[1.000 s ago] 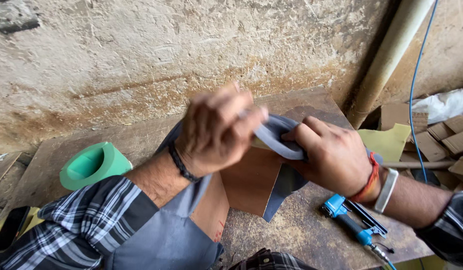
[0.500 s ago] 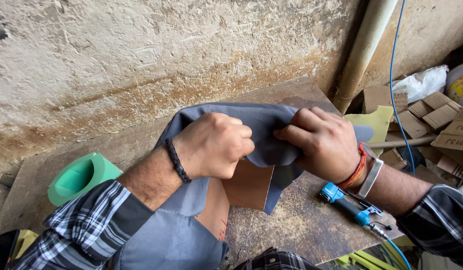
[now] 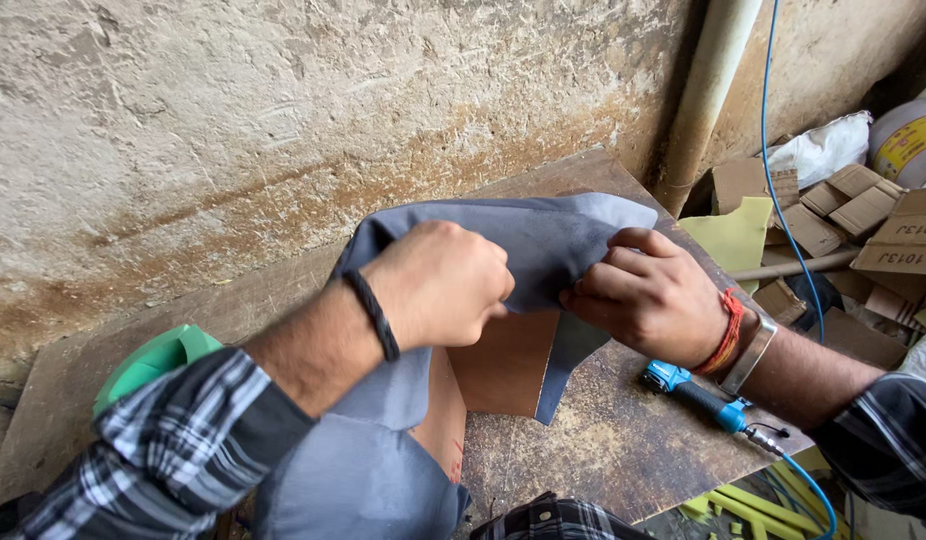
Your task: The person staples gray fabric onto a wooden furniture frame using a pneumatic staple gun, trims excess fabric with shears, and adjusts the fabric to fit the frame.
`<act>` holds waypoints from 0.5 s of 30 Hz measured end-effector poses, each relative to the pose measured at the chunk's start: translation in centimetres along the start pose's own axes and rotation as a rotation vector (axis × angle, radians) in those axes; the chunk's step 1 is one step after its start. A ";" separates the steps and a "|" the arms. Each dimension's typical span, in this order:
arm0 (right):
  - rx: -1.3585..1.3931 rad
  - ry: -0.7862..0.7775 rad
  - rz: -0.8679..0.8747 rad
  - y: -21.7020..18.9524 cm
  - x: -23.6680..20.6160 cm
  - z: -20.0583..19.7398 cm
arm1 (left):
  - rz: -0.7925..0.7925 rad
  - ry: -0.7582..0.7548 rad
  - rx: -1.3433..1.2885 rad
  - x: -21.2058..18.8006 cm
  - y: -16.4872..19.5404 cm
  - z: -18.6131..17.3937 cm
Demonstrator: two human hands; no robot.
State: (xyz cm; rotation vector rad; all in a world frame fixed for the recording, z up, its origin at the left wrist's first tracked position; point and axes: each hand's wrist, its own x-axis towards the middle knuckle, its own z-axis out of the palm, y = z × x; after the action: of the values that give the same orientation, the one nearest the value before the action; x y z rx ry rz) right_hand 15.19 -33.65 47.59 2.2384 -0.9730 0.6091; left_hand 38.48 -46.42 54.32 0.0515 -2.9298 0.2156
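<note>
Head view | left hand (image 3: 438, 285) fingers hidden in grey sheet (image 3: 543, 240) | green bowl (image 3: 148, 365) half-covered

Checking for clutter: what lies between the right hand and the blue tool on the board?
Head view: only bare wooden board between right hand and blue tool.

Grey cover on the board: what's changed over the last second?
Both hands, left hand and right hand, drew the grey cover flatter over the brown board; the rolled edge is gone. The blue tool and green object stayed put.
</note>
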 end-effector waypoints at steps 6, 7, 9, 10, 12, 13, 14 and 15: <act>-0.064 -0.056 0.039 0.8 -0.2 -0.3 | -0.176 0.054 -0.232 7.1 -4.6 -3.7; -0.071 -0.068 0.035 1.0 -0.4 -0.2 | -0.176 0.012 -0.222 8.4 -5.1 -3.4; -0.097 -0.050 0.042 1.4 -0.7 0.1 | -0.184 -0.232 -0.220 10.0 -5.0 -1.3; -0.109 -0.038 0.046 1.6 -0.9 0.3 | -0.190 -0.355 -0.215 10.4 -5.2 -0.6; -0.090 0.017 0.029 1.9 -1.3 0.9 | -0.244 -0.361 -0.135 9.8 -5.5 0.8; -0.080 0.045 0.024 2.0 -1.4 1.3 | -0.268 -0.368 -0.096 9.1 -5.7 1.3; -0.067 0.056 0.015 2.2 -1.5 1.7 | -0.290 -0.339 -0.101 8.3 -5.9 1.7; -0.049 0.071 0.000 2.5 -1.3 2.4 | -0.320 -0.310 -0.105 7.3 -6.2 1.9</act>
State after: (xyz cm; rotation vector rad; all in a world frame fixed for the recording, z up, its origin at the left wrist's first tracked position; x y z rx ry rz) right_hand 12.86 -36.01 46.01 2.1592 -0.9430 0.6537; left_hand 31.28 -52.93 54.84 0.5822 -3.1709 0.0020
